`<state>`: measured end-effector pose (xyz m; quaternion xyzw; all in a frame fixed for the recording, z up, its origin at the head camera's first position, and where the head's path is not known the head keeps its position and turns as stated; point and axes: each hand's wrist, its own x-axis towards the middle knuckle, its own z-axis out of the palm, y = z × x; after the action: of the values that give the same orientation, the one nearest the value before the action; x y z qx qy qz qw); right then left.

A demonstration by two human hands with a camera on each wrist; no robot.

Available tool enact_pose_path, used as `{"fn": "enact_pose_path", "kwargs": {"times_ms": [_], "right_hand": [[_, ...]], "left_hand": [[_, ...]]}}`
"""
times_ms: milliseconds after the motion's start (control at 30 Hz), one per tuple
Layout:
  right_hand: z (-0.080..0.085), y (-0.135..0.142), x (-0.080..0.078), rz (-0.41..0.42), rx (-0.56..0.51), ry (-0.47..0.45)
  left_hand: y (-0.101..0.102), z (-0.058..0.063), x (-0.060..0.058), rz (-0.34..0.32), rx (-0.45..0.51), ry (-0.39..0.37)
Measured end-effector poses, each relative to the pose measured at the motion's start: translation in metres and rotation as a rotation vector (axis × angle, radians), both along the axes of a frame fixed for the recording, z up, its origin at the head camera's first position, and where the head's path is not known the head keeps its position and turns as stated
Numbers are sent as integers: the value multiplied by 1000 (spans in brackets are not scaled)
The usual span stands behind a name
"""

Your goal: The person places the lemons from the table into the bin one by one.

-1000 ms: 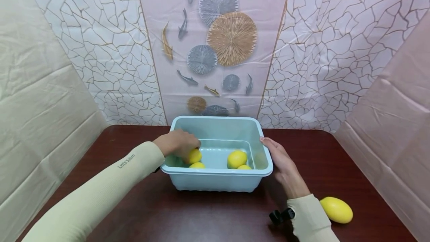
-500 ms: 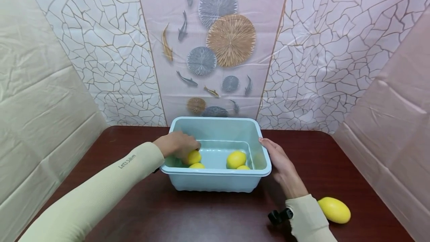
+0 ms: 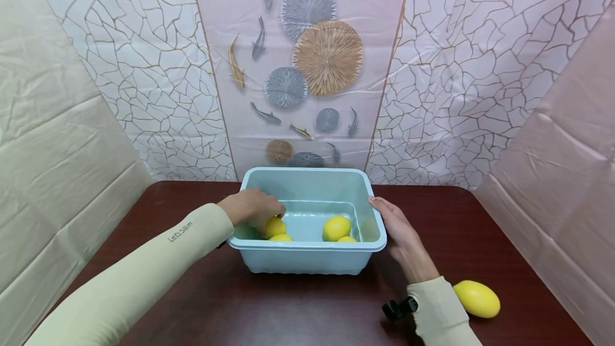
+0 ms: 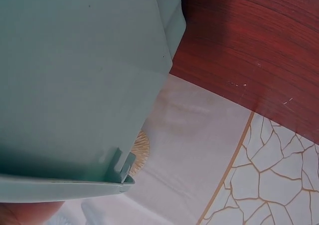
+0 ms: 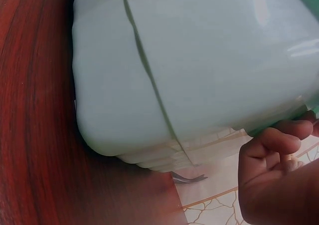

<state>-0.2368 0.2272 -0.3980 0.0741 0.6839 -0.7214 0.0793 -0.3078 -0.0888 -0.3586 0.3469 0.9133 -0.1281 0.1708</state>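
Observation:
A light blue plastic basin [image 3: 302, 260] stands on the table with several yellow lemons inside. My left hand [image 3: 252, 208] reaches over its left rim and grips a lemon [image 3: 275, 227] from above. Just in front of that lemon lies another lemon [image 3: 281, 237], partly hidden by the front wall. Two more, one lemon [image 3: 337, 227] behind a second [image 3: 347, 239], lie toward the right side. My right hand [image 3: 397, 231] holds the basin's right rim, its thumb at the edge; in the right wrist view its fingers [image 5: 279, 140] curl under the rim.
A single lemon [image 3: 478, 299] lies on the dark red wooden table [image 3: 288, 308], beside my right sleeve. Behind the table hangs a patterned backdrop [image 3: 326, 57], with pale cloth [image 3: 62, 138] along the sides. A black strap device [image 3: 400, 308] sits at my right wrist.
My left hand and the lemon in it have sunk slightly lower in the basin. The right hand keeps its hold on the rim. The whole view has shifted a little.

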Motion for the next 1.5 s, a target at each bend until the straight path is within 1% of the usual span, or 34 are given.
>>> {"fn": "enact_pose_path", "kwargs": {"times_ms": [167,300,400,500,567,633,700,800,867,900,1000,1100,1233,1300,1400,1500], "right_hand": [[-1,-1,0,-6,1,-15],[-1,-1,0,0,-3,-20],[-1,-1,-1,5,-10,-14],[-1,1,-2,8,-20,0],[0,1,-3,8,-29,8],[0,1,-3,12,-34,15],[0,0,-3,21,-38,22],[-1,0,-1,14,-43,18],[-1,1,0,8,-48,13],[-1,0,0,7,-49,10],[-1,-1,0,15,-55,15],[0,0,0,29,-56,34],[0,-1,-1,32,-37,47],[0,-1,-1,28,-31,43],[-1,-2,-1,19,-38,36],[-2,0,-1,11,-39,30]], "left_hand": [[1,0,-1,9,-2,-22],[3,4,0,39,52,-73],[4,12,2,59,112,-103],[3,24,5,40,154,-100],[1,33,9,18,178,-77],[-3,42,13,-3,205,-33],[-7,49,17,-19,238,31],[-13,58,22,-7,305,139],[-17,60,26,22,354,209],[-20,60,27,47,384,234],[-31,58,34,131,489,280],[-40,53,40,223,600,283],[-52,42,45,346,717,284],[-57,35,48,403,755,283],[-60,26,50,472,803,281],[-59,20,52,521,835,286]]}}
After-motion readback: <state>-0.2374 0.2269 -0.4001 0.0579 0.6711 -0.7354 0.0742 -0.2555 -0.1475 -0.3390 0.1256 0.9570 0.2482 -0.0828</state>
